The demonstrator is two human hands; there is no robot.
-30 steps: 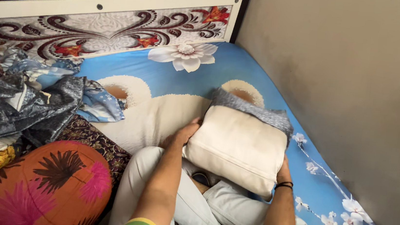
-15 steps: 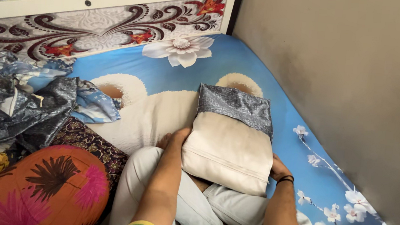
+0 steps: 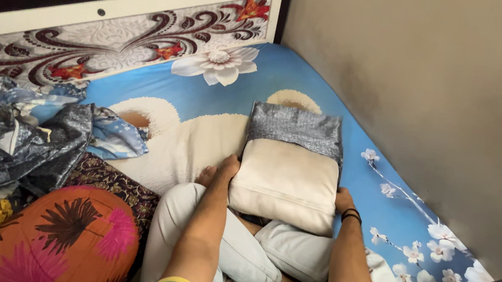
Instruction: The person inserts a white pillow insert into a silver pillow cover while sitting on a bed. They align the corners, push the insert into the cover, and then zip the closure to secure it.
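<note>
A person sits cross-legged on a bed (image 3: 305,85), near its head end and close to the wall-side edge, with a cream pillow (image 3: 286,184) resting across the knees. The far end of the pillow is already inside a grey patterned pillowcase (image 3: 296,129), which covers only the top strip; most of the cream body is bare. The step in hand looks like dressing the pillow, about a quarter of the way along.

The left hand (image 3: 223,172) presses against the pillow's left side, fingers curled around its edge in a closed grip on the pillow. The right hand (image 3: 343,200), with a dark band at the wrist, holds the right side low down; its fingers are mostly hidden behind the pillow, so I cannot tell how tightly they close, though the hand lies against it.

By my judgement the next move calls for both hands to reach up to the open hem of the case and draw it down evenly along both sides, while the pillow stays steady on the lap so the corners seat properly.

No packages, labels or signs show. Towards the bed's left edge lies a heap of crumpled grey and blue cloth (image 3: 24,137), and at the near left corner an orange cushion with pink and dark flower shapes (image 3: 51,238). The bed sheet is blue with white blossoms; the headboard (image 3: 119,42) carries a swirling red and brown pattern.
</note>
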